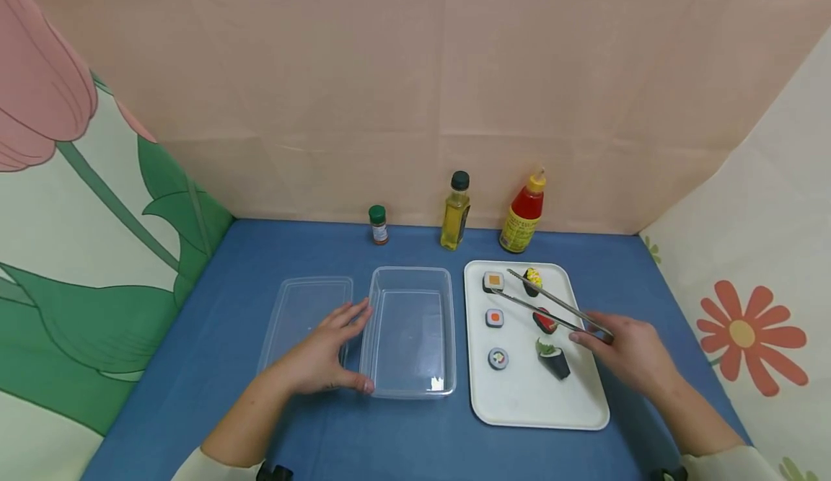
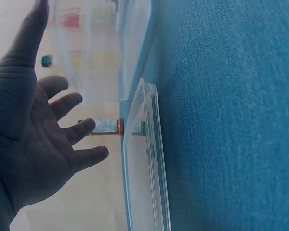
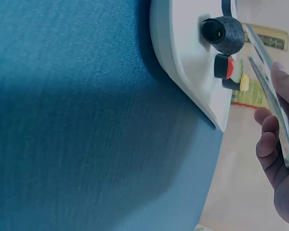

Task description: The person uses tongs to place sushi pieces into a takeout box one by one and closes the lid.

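Observation:
My right hand (image 1: 626, 351) holds metal tongs (image 1: 563, 303) at their joined end, the two arms spread above a white tray (image 1: 519, 405). The tips reach toward a square sushi roll (image 1: 493, 281) at the far left of the tray; nothing is visibly clamped. Also there are a corn-topped piece (image 1: 533, 277), a red-topped piece (image 1: 544, 322), a small orange-centred roll (image 1: 495, 318), a round roll (image 1: 498, 358) and a dark hand roll (image 1: 555, 363). My left hand (image 1: 327, 351), fingers spread, is at the left side of a clear plastic container (image 1: 409, 337); contact is unclear.
Partly under the left hand in the head view lies a clear lid (image 1: 301, 315) on the blue table (image 1: 214, 365). Along the back stand a small green-capped jar (image 1: 379, 225), an oil bottle (image 1: 456, 212) and a red sauce bottle (image 1: 522, 214). Fabric walls enclose the table.

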{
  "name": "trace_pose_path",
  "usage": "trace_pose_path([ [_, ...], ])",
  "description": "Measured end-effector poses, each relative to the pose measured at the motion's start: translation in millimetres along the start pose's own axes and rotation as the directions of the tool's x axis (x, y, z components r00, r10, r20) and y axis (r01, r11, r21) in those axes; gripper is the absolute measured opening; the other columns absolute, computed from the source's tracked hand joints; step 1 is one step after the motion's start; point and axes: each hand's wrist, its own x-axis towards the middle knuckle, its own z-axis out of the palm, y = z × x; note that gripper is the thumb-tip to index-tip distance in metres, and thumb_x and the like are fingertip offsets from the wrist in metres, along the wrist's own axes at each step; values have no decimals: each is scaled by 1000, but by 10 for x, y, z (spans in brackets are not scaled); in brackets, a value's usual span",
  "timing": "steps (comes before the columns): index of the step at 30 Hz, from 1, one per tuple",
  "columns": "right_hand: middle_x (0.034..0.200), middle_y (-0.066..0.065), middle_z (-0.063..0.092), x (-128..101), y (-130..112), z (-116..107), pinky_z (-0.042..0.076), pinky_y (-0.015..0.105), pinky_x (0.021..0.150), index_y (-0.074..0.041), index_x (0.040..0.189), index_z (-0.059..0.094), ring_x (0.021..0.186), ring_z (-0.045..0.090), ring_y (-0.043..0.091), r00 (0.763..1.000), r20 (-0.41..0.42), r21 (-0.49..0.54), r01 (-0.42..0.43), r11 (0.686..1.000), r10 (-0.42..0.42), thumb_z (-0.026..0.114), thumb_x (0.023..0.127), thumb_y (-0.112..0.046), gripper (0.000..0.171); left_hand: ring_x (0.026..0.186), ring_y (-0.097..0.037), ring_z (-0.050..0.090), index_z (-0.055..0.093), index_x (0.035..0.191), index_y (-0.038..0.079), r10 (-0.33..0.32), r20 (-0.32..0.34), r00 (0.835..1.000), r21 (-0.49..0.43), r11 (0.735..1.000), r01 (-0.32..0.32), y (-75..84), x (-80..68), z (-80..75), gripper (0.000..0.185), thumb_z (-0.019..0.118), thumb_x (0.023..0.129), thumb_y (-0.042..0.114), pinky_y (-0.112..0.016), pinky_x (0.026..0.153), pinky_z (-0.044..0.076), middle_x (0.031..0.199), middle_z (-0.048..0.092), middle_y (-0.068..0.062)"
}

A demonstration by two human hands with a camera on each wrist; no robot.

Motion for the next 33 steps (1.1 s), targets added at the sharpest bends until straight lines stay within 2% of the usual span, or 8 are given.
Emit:
trace_pose_path([
  [4,98,12,78,45,-2,12,53,41,61,-1,121,76,70,65,15,999,48,1,-17,1000,17,86,86,-41,54,159,-38,7,25,166,22,1,-1,1000,4,1000,-1,-1,6,2,127,93,66,59,-71,112,30,174,12,6],
  [7,97,12,78,80,-3,13,53,39,60,0,122,75,70,65,15,997,75,-4,-22,1000,23,86,86,-39,54,159,-38,7,26,166,20,-3,4,1000,0,1000,3,4,8,0,127,93,66,60,-71,112,31,174,12,7],
  [15,88,4,76,179,18,6,48,30,54,-1,123,75,65,60,9,992,123,-2,-24,1000,24,86,86,-39,54,159,-38,8,27,166,20,-16,11,1000,-10,1000,17,-5,18,5,127,93,65,60,-72,112,31,174,12,8],
  [23,90,3,76,252,16,12,47,31,56,0,125,74,68,58,11,985,166,-9,-45,999,46,86,86,-38,55,159,-38,8,27,166,19,-12,8,1000,-13,1000,13,-11,21,8,127,94,65,60,-72,112,30,174,12,8],
  [33,90,3,76,267,10,54,45,28,53,2,124,73,66,57,9,985,168,19,-31,999,27,83,90,-36,52,158,-38,8,28,166,19,-9,2,1000,-17,1000,9,-7,17,8,127,94,65,59,-71,113,29,174,12,7],
])
